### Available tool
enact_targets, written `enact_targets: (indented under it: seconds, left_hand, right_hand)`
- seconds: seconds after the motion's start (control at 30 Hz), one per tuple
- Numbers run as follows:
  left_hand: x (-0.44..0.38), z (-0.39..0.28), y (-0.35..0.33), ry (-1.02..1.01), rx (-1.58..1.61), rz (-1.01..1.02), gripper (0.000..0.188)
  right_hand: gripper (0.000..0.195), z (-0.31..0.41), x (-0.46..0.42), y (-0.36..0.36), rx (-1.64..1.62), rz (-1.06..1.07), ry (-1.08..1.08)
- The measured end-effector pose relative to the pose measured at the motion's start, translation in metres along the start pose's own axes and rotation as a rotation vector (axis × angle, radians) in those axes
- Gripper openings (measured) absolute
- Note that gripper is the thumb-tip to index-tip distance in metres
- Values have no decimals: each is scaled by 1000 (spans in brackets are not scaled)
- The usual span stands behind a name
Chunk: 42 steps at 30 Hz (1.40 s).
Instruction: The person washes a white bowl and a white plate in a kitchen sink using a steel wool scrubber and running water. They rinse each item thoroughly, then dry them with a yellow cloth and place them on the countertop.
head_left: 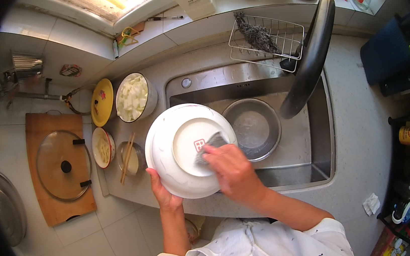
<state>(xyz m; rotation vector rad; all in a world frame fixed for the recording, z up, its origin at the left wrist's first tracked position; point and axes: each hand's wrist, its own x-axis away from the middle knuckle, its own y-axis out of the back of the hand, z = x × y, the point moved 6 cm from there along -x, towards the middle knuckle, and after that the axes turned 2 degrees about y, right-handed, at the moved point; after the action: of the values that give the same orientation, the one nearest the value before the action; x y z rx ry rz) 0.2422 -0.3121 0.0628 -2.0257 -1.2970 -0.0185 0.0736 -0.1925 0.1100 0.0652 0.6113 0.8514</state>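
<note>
My left hand (167, 193) grips the lower left rim of a white ceramic bowl (196, 186). The bowl's underside faces me, with a round foot ring and a red printed mark. My right hand (234, 170) presses a grey cloth (214, 142) onto the right part of that base. Bowl and hands are held above the left side of a stainless steel sink (294, 144). Inside the sink sits a round metal basin (252, 128), partly hidden behind the bowl. A black faucet (313, 58) arches over the sink's right side.
Left of the sink stand an enamel bowl of cut pale vegetable (132, 98), a smaller red-rimmed bowl (103, 147), and chopsticks (128, 157) across a metal bowl. A wire rack (285, 31) with a dark scrubber (256, 33) sits behind. A knife block (384, 52) stands at right.
</note>
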Motion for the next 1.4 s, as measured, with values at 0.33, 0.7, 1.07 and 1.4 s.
enact_targets:
  seconds: [0.33,0.7,1.07,1.4]
  left_hand:
    - [-5,6,7,43,8,-11,72]
    - [-10,13,9,74,-19,-28,72]
    - [-3,15,25,59,-119,-122,75]
    - [-3,25,24,161,-142,-125,76]
  right_hand:
    - [29,2,6,-6,-104,3,-30]
    - [24,-3,3,-10,-140,-13,-59]
    - [20,-175,35,-6,291,-221,-278]
    - [19,-314,154,-87,587,786,-507]
